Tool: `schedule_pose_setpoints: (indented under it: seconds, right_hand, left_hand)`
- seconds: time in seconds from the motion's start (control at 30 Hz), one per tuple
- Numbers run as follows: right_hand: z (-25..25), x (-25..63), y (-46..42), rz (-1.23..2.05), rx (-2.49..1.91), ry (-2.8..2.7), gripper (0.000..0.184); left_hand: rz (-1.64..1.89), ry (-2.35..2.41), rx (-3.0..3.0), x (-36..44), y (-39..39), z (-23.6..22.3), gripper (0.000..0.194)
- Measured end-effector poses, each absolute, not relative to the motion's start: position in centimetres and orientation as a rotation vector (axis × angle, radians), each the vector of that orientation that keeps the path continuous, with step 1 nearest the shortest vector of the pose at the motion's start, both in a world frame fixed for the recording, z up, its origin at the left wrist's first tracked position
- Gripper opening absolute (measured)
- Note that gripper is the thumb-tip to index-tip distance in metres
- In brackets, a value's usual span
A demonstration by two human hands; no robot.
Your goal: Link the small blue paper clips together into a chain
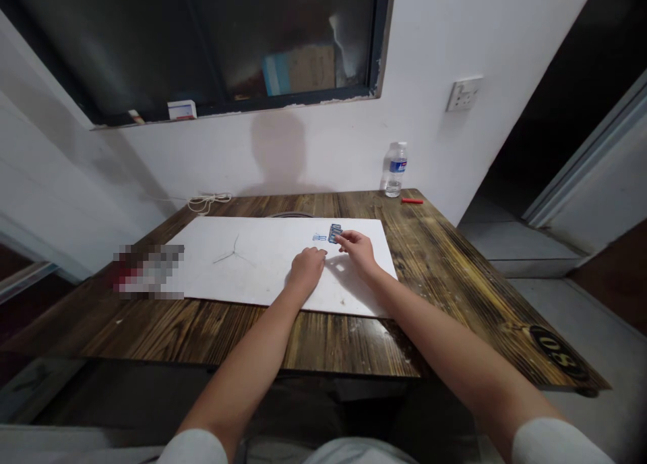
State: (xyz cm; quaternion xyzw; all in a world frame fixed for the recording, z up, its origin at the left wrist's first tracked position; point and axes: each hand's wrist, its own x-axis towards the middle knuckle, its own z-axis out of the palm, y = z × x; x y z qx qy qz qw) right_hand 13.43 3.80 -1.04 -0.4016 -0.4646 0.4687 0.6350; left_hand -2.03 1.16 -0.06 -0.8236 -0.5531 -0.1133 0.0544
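My right hand (pixel 358 247) pinches a small dark-blue and grey lattice-like piece (pixel 335 233) between thumb and fingers, just over the white board (pixel 273 231). The piece is too small for me to tell its kind. To its left, my left hand (pixel 306 268) lies on the board with its fingers curled together; I cannot make out whether anything is in them. Just beyond those fingers is a small blue outlined figure (pixel 319 237) on the board. Farther left on the board, a thin three-armed shape (pixel 233 253) shows, drawn or made of fine strands.
The board lies on a dark wooden table (pixel 344 346). A water bottle (pixel 397 170) and a red stick-like object (pixel 412 201) stand and lie at the back right. A coiled white cable (pixel 208 199) is at the back left, and a blurred-out item (pixel 151 272) at the left.
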Motion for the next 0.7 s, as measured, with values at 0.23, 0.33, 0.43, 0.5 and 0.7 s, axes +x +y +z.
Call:
schedule_pose_setpoints:
  seconds: [0.23,0.33,0.43,0.5,0.7]
  right_hand:
    - [-1.01,13.47,3.82,1.053,-0.929,-1.060,0.033]
    - [-1.08,13.51,3.95,1.050,-0.936,-1.056,0.035]
    - [-1.08,13.53,3.99,1.052,-0.939,-1.046,0.035]
    - [-1.05,13.53,3.96,1.047,-0.942,-1.052,0.035]
    - [-1.13,13.48,3.91,1.043,-0.958,-1.072,0.038]
  left_hand:
    - [-0.438,-1.678,-2.527,-2.23,1.07,-0.09,0.025]
    - [-0.441,-1.740,-2.534,-2.26,0.99,0.01,0.025]
    - [-0.454,-1.811,-2.535,-2.31,0.99,0.09,0.023]
    - [-0.478,-1.837,-2.544,-2.41,1.11,0.08,0.017]
    - [-0.593,-1.888,-2.574,-2.80,1.68,-0.37,0.017]
